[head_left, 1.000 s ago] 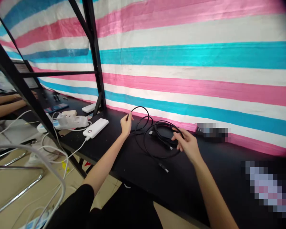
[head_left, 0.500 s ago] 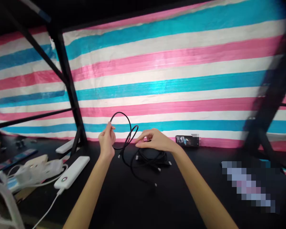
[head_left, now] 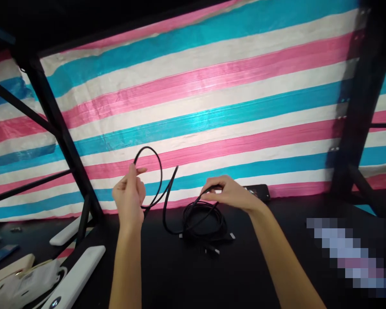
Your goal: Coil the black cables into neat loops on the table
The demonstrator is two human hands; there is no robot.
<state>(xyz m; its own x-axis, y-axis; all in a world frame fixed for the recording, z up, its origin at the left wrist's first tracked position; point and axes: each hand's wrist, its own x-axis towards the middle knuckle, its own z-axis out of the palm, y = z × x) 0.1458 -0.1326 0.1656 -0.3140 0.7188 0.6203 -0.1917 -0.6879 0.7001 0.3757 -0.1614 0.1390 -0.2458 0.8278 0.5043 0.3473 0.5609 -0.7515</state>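
Behind your black table [head_left: 186, 279] hangs a striped sheet [head_left: 212, 94] of pink, blue and white. Your black cable [head_left: 162, 193] sits in the middle, partly in the air and partly piled in loops on the table. Your left hand [head_left: 128, 199] pinches one loop and holds it up. Your right hand [head_left: 231, 194] pinches another part just above the pile. A black phone [head_left: 259, 192] lies just behind that hand. White power banks [head_left: 79, 274] lie well off to your left.
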